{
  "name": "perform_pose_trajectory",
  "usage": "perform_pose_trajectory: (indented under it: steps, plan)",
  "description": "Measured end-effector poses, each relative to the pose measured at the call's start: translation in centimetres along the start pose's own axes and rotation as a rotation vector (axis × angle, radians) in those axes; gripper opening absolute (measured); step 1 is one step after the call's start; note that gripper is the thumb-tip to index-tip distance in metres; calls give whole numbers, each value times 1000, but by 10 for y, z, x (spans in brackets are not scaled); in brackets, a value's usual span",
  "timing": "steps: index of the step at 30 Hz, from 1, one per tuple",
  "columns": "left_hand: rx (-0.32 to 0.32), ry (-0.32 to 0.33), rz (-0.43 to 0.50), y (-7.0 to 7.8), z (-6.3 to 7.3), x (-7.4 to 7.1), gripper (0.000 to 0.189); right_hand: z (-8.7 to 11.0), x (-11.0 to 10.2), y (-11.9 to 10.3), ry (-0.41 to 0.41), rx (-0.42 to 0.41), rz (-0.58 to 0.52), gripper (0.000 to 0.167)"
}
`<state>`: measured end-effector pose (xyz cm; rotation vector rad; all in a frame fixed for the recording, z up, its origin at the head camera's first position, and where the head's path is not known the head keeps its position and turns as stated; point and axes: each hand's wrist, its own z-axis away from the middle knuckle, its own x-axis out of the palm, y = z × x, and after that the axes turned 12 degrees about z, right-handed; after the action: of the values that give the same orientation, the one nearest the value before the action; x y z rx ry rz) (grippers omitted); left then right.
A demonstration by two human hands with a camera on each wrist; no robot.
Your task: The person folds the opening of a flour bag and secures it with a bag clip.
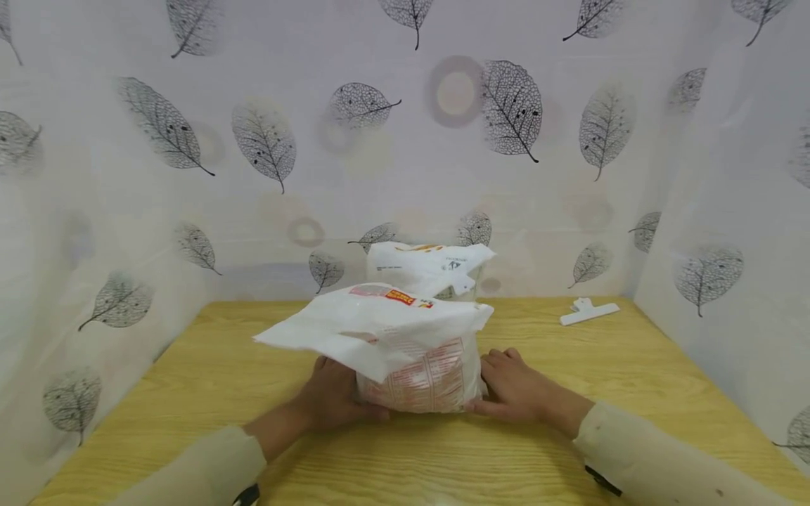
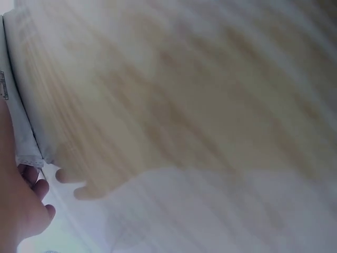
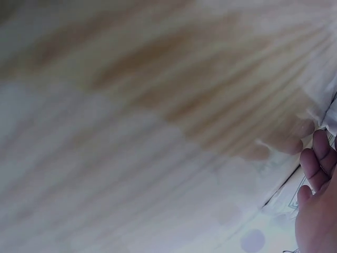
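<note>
A white plastic bag (image 1: 420, 379) with red print stands upright on the table, its loose top flap (image 1: 373, 316) folded over toward the left. My left hand (image 1: 332, 393) holds its lower left side, thumb along the front. On the lower right side my right hand (image 1: 515, 386) grips the same bag, its thumb at the front corner. The far sides of the fingers are partly hidden in the head view. At the edge of the left wrist view, the left hand (image 2: 23, 205) has bent fingers by the bag's edge; the right hand (image 3: 318, 200) shows likewise in the right wrist view.
Behind the front bag stands a second white bag (image 1: 405, 263) with orange print, a white clip (image 1: 464, 283) at its top. Another white clip (image 1: 588, 311) lies at the back right of the wooden table (image 1: 209, 372). Leaf-patterned curtains (image 1: 405, 176) enclose the back and sides.
</note>
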<state>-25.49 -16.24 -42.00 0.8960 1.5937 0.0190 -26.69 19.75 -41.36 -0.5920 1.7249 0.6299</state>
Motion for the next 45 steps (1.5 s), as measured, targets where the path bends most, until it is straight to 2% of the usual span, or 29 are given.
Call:
perform_pose_trajectory:
  steps: [6, 12, 19, 23, 28, 33, 36, 39, 43, 45]
  plan:
    - [-41, 0, -30, 4, -5, 4, 114, 3, 1, 5, 16, -4, 39, 56]
    - [-47, 24, -41, 1, -10, 9, 119, 2, 1, 7, 50, -4, 96, 50]
    - [-72, 28, -115, 1, -15, 12, 126, 1, 1, 8, 71, 11, 163, 41]
    - [-82, 37, -144, 1, -19, 10, 129, 0, 0, 6, 43, 55, 165, 43]
    - [-92, 29, -135, 2, -24, 9, 130, -1, -2, 6, -10, 115, 178, 45]
    - [-81, 37, -142, -1, -29, 11, 128, -1, -2, 8, -22, 147, 200, 47]
    - [-96, 28, -147, 1, -27, 11, 126, 0, 0, 7, -16, 157, 190, 47]
    - [-66, 64, -159, 2, -24, 8, 122, 0, 1, 5, -8, 159, 192, 46]
    - [45, 169, -145, 5, -22, 4, 112, 1, -5, 5, -4, 167, 211, 44]
    - [74, 203, -139, 8, -21, 1, 109, 2, -9, 5, -1, 176, 202, 42]
